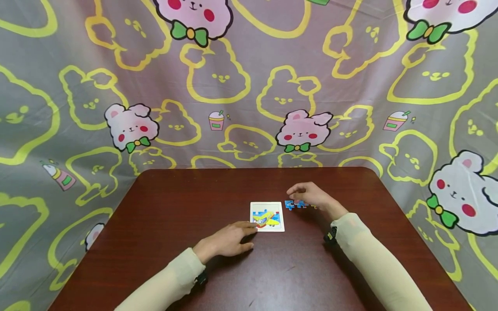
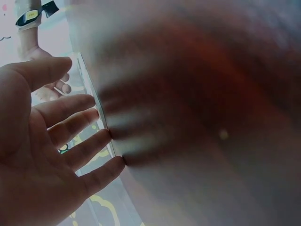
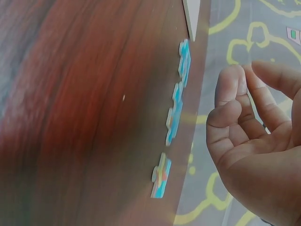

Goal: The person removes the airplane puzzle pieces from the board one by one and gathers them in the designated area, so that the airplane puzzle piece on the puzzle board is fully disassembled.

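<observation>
A square white-framed jigsaw board (image 1: 266, 203) lies on the table, its lower part filled with a yellow airplane picture (image 1: 266, 219) and its upper part bare. My left hand (image 1: 228, 239) rests at the board's near left corner with fingers extended; in the left wrist view its fingertips (image 2: 104, 136) are right at the thin board edge. Over the loose puzzle pieces (image 1: 289, 204) to the right of the board hovers my right hand (image 1: 313, 196), its fingers loosely bent. The right wrist view shows nothing between those fingers, and several blue pieces (image 3: 175, 113) lying flat in a row.
The dark red-brown table (image 1: 186, 198) has rounded far corners. Behind it and along both sides hangs a grey curtain (image 1: 241, 108) printed with cartoon animals. Dark bands sit at both wrists, the right one (image 1: 330, 234) below the sleeve cuff.
</observation>
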Tool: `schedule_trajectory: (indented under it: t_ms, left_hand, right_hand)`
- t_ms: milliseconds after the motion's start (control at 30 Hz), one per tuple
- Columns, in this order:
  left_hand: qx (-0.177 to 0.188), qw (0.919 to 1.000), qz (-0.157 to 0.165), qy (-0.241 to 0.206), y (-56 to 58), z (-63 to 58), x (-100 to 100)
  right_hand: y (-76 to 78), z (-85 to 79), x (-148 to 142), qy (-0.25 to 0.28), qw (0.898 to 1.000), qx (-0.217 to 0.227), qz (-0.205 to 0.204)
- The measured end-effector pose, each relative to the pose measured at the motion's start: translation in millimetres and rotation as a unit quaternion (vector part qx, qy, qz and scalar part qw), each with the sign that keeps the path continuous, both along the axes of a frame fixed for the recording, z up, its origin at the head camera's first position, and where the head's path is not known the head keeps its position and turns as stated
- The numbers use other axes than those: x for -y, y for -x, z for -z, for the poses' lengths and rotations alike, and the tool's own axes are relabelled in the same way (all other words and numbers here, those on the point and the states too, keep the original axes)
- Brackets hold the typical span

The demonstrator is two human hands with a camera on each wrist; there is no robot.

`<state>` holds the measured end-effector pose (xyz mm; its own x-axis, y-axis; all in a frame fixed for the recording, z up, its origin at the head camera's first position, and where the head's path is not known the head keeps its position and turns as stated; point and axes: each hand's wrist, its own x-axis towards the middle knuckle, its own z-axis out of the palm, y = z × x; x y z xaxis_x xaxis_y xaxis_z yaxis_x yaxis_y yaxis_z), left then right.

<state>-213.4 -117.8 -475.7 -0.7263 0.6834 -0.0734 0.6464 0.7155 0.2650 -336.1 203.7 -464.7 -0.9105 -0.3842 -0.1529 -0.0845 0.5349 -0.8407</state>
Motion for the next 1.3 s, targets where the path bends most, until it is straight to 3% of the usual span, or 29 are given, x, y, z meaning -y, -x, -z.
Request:
schedule_trajectory:
  t_ms: [700,1300]
  left_hand:
    - [0.001,1.0,0.001,0.0,-1.1,-2.8,-2]
    - [0.002,1.0,0.005,-0.007,-1.1,-1.1,-1]
  right_hand:
    - [-2.6,2.9,36,0.029,0.999,0.018,-0.024]
    - [-10.1,8.0,67,0.038,0.997,-0.001,-0.064]
